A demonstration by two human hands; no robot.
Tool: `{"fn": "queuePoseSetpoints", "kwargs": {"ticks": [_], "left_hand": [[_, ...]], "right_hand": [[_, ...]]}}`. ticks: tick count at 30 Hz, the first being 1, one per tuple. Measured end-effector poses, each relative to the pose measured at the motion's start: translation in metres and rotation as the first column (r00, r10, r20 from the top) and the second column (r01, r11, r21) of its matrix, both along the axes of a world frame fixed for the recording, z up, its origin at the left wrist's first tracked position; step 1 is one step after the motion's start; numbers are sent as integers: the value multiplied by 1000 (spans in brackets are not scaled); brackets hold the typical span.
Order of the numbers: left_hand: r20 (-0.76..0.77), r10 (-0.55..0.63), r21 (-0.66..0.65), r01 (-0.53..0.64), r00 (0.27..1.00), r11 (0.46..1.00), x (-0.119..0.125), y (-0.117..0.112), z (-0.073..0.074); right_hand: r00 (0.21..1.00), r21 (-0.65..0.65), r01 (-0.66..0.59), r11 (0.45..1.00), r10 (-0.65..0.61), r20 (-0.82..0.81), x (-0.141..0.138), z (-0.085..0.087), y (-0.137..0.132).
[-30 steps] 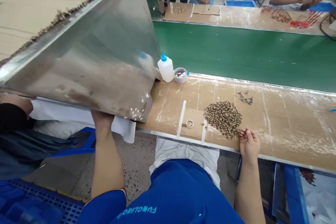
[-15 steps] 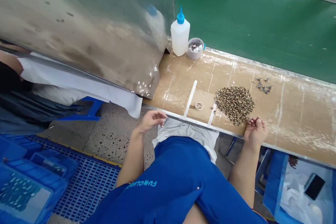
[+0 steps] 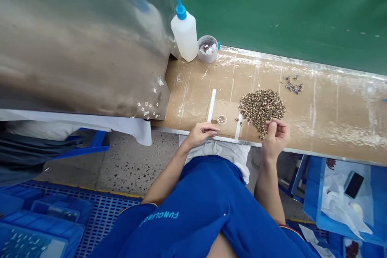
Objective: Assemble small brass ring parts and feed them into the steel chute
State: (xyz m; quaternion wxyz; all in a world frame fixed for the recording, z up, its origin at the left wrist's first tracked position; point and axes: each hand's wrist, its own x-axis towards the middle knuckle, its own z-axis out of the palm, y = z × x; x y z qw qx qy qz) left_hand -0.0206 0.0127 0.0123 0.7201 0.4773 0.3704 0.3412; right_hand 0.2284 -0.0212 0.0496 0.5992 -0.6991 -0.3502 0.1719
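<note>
A heap of small brass-and-dark metal parts (image 3: 262, 107) lies on the cardboard-covered bench. My right hand (image 3: 275, 135) is at the heap's lower right edge, thumb and fingers pinched together. Anything between those fingertips is too small to make out. At the bench's front edge is my left hand (image 3: 200, 134), its fingers pressed together and pointing right; what they hold, if anything, cannot be seen. Just above it, a small clear round piece (image 3: 221, 119) rests on a cardboard square (image 3: 228, 109) bordered by white strips. Several blue-tipped parts (image 3: 294, 85) lie apart, beyond the heap.
A white bottle with a blue nozzle (image 3: 185, 36) stands beside a tape roll (image 3: 208, 49) holding scraps. A metal panel (image 3: 90, 48) rises at left, a green belt (image 3: 287, 16) runs behind. Blue bins (image 3: 314, 197) sit low on both sides; the right one holds a phone (image 3: 353, 184).
My left hand has moved right along the bench edge towards the cardboard square. My right hand has shifted in against the heap, its fingers now pinching there. The camera view has shifted slightly.
</note>
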Motion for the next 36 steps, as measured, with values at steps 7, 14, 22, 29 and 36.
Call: {"fn": "queuePoseSetpoints", "kwargs": {"ticks": [7, 14, 22, 29, 36], "left_hand": [[-34, 117, 70, -114, 993, 991, 4, -8, -11], [-101, 153, 68, -147, 983, 987, 7, -8, -12], [-140, 141, 65, -133, 980, 989, 9, -8, -10], [-166, 204, 160, -178, 965, 971, 13, -14, -12], [-154, 173, 189, -143, 973, 972, 10, -11, -13]], "right_hand": [[931, -70, -250, 966, 260, 255, -15, -30, -19], [794, -227, 31, 974, 114, 597, 6, -52, -32], [840, -336, 23, 941, 164, 517, 11, -44, 14], [868, -165, -273, 948, 317, 383, -18, -10, 11], [816, -180, -570, 802, 526, -241, -63, -29, 9]]}}
